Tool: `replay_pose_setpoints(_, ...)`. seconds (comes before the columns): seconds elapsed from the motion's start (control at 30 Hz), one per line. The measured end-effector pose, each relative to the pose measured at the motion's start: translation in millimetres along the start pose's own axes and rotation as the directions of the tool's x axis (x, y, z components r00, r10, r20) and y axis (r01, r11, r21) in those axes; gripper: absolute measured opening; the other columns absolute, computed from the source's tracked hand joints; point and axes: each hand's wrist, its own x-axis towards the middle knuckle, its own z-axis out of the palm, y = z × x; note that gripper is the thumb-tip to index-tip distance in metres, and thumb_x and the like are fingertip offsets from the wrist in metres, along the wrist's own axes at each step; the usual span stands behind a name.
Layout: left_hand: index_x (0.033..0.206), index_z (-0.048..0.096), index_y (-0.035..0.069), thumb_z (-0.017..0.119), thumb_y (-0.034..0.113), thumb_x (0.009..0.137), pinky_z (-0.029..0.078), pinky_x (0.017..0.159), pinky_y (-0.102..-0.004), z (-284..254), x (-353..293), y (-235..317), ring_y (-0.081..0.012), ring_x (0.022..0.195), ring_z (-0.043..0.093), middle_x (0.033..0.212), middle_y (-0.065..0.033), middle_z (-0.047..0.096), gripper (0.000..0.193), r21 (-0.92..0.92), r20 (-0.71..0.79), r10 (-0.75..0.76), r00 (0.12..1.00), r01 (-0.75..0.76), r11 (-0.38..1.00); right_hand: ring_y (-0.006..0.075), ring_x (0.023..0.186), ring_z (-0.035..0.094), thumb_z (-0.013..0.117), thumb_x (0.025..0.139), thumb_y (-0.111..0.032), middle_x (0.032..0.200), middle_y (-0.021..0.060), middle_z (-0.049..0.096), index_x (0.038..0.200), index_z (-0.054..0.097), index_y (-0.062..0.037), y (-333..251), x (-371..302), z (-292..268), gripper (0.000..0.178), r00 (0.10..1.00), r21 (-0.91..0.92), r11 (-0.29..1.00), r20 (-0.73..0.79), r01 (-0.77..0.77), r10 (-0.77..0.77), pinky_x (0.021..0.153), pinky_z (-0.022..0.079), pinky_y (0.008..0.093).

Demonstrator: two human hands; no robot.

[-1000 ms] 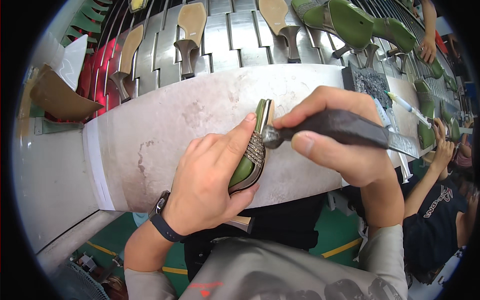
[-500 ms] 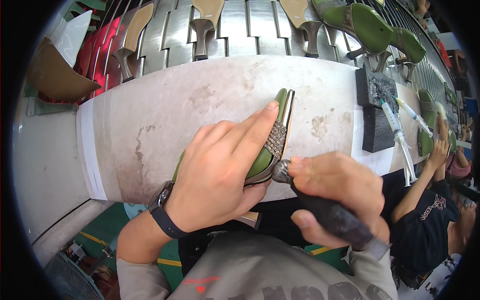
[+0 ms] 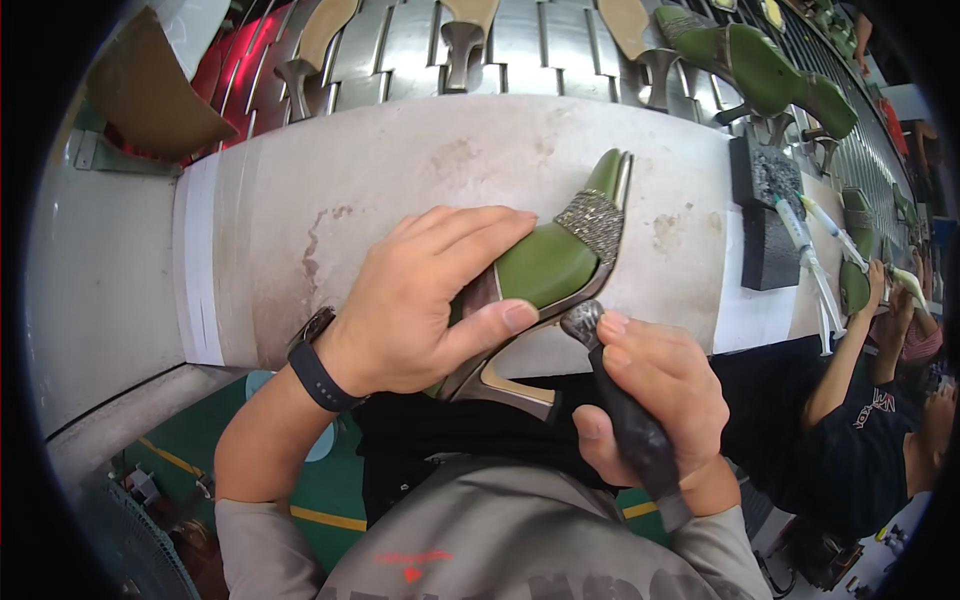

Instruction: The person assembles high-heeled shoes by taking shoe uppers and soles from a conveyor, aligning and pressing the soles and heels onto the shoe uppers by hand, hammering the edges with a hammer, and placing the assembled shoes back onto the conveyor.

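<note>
A green high-heeled shoe (image 3: 548,268) with a glittery band (image 3: 592,224) across its front lies on its side on the pale work board, its toe pointing away from me. My left hand (image 3: 425,300) is closed over its rear part, thumb along the sole edge. The dark, slender heel (image 3: 515,392) extends right below that thumb, near my body. My right hand (image 3: 665,385) grips a hammer (image 3: 640,430) by its black-wrapped handle. Its rounded metal head (image 3: 582,322) is beside the sole edge, and I cannot tell whether they touch.
Behind the stained work board (image 3: 400,170) runs a metal slat conveyor (image 3: 520,45) carrying several heeled shoes (image 3: 755,70). Black foam blocks (image 3: 768,245) and syringes (image 3: 810,265) are at the right. Beyond them, a co-worker's hands (image 3: 875,300) are near another green shoe. A brown curved sheet (image 3: 150,85) stands far left.
The shoe has turned, showing more of its green upper and exposing its heel. My left hand has slid back from the glittery band. The hammer stays close to the sole edge.
</note>
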Motion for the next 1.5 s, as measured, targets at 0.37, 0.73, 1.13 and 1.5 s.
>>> replay_pose_setpoints(0.37,0.139,0.064,-0.006,0.065,0.033,0.104,0.052,0.095,-0.0476,7.0,-3.3,-7.6,-0.0407,0.108,0.068,0.130,-0.0228,0.070,0.052,0.038,-0.109,0.053,0.993,-0.049,0.998,0.0308,0.092,0.077,0.090,0.073,-0.012,0.103,0.0175,0.077,0.104,0.076,0.0038,-5.3,15.0,22.8,0.037,0.979,0.126,0.992,0.202,-0.016,-0.010,0.076,0.066,0.0347)
replay_pose_setpoints(0.73,0.139,0.062,-0.009,0.063,0.034,0.108,0.052,0.102,-0.0442,-0.4,21.0,13.2,-0.0415,0.117,0.069,0.128,-0.0275,0.070,0.053,-0.063,0.020,-0.090,0.996,0.091,0.994,0.0328,0.100,0.079,0.085,0.088,-0.010,0.116,0.0238,0.077,0.120,0.073,0.0038,3.2,8.2,-2.2,0.036,0.939,0.428,0.846,0.263,-0.318,0.220,0.088,0.063,0.0394)
replay_pose_setpoints(1.13,0.151,0.047,-0.007,0.087,0.019,0.076,0.054,0.090,-0.0502,29.6,52.8,48.0,-0.0461,0.103,0.068,0.114,-0.0257,0.069,0.089,0.283,-0.004,-0.185,0.983,0.178,0.942,0.0094,0.085,0.071,0.077,0.099,-0.020,0.093,0.0049,0.078,0.105,0.077,0.0010,87.5,82.6,-37.1,0.022,0.861,0.512,0.728,0.048,-0.456,0.506,0.077,0.056,0.0265)
replay_pose_setpoints(1.5,0.150,0.048,-0.005,0.081,0.013,0.085,0.052,0.107,-0.0397,-38.8,41.5,96.8,-0.0273,0.124,0.065,0.136,-0.0197,0.065,0.075,-0.199,-0.404,0.035,0.914,-0.126,0.972,0.0194,0.105,0.075,0.068,0.103,-0.018,0.111,0.0149,0.079,0.114,0.074,0.0035,83.5,35.1,-27.2,0.024,0.688,0.609,0.499,0.110,-0.617,0.717,0.093,0.060,0.0319)
